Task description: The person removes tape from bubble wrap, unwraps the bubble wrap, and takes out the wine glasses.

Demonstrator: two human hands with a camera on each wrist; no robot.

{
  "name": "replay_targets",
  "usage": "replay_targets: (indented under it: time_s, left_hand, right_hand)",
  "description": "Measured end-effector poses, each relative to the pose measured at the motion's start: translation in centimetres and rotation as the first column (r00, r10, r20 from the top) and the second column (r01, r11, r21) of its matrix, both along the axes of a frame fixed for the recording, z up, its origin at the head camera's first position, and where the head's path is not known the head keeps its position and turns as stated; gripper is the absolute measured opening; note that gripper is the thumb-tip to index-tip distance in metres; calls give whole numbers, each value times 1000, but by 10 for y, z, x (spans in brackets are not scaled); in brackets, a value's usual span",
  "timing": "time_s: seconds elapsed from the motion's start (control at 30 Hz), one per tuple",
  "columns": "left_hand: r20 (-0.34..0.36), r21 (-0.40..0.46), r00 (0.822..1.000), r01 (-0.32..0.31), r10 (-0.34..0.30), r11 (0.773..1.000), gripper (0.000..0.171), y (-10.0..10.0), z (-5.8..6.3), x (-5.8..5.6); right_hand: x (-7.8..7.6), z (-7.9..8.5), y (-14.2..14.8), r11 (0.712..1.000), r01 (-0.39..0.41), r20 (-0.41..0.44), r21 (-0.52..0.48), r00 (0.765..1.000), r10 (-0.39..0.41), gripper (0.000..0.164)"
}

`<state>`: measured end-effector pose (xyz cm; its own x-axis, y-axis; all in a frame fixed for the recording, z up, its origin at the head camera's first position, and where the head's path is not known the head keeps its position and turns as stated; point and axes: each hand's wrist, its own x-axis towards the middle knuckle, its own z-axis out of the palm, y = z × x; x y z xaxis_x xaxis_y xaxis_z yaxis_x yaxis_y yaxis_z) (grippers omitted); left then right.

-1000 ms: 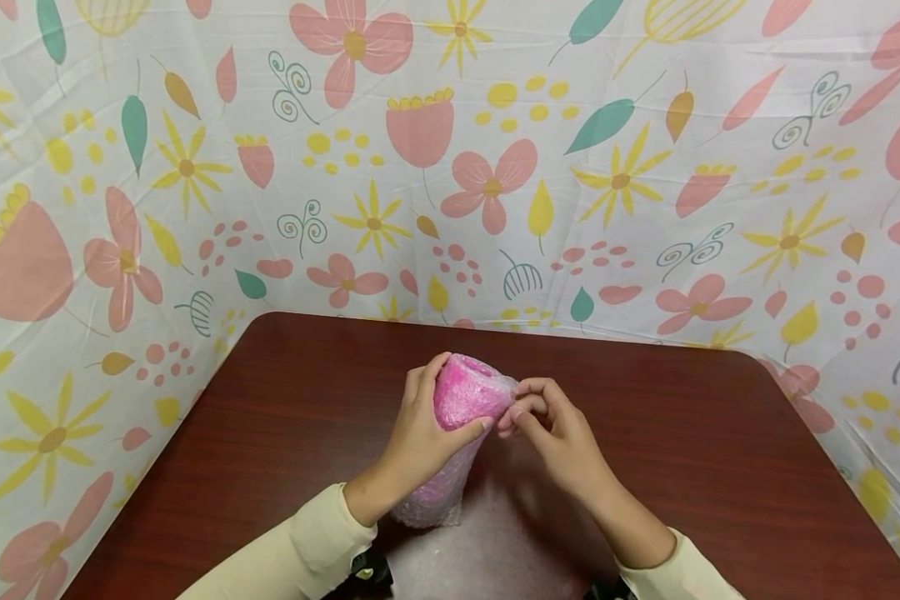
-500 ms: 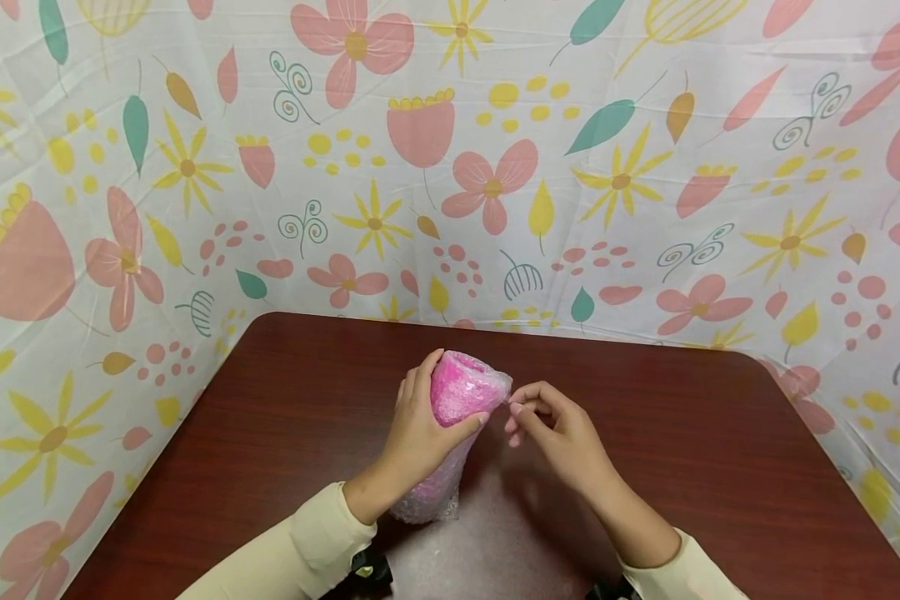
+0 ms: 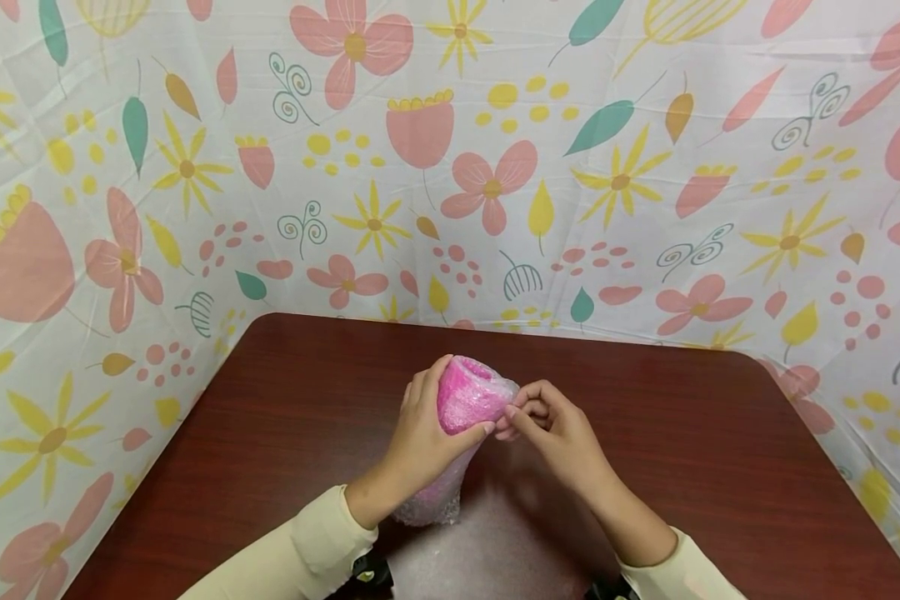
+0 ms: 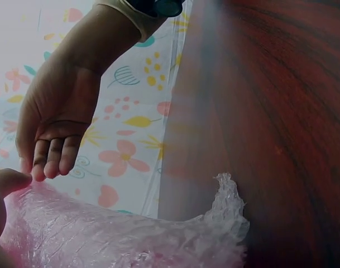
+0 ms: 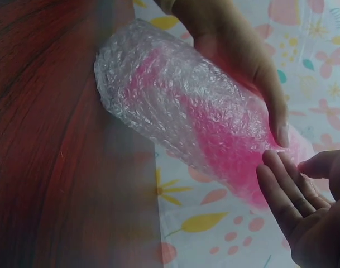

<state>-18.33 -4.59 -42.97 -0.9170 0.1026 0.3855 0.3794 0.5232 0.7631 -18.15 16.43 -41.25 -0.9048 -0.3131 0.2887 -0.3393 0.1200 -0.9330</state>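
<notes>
A pink object, its kind hidden by the wrapping, stands tilted inside clear bubble wrap (image 5: 158,100); pink (image 3: 465,404) shows through. My left hand (image 3: 414,437) grips its upper part, thumb across the near side and fingers round the far side. At the upper right edge of the wrap, my right hand (image 3: 562,437) pinches the plastic between thumb and index finger. Its other fingers lie loosely bent below, as the left wrist view shows. The lower end of the bundle is near or on the tabletop; a crumpled flap of wrap (image 4: 228,209) sticks out there.
The dark reddish-brown table (image 3: 667,433) has rounded far corners. Behind and beside it hangs a white flowered cloth (image 3: 450,167). A glossy light reflection lies on the tabletop near the front.
My right hand drew slightly away to the right about half a second ago, and is now back against the wrap's edge. The bundle shifted a little left, then right again, with my left hand.
</notes>
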Motion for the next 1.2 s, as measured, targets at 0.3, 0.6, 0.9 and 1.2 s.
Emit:
replay_targets:
  time_s: [0.3,0.6,0.9,1.2]
  left_hand:
    - [110,78,987,106,-114,991,99,-7,4,-4]
    - [196,196,963,147,-186,970,101,-14,7,-15]
    - [138,194,987,53,-81,980,101,-10,6,-11]
    - [111,165,993,22,-41,986,102,-9,4,-10]
  right_hand:
    - [0,0,0,999,-41,-26,31,999,42,16]
    - [-2,-1,3,996,13,-80,84,997,-6,17]
    - [-3,-1,4,994,48,-58,103,997,-42,22]
    - [-1,4,4,981,101,-23,163,995,-99,16]
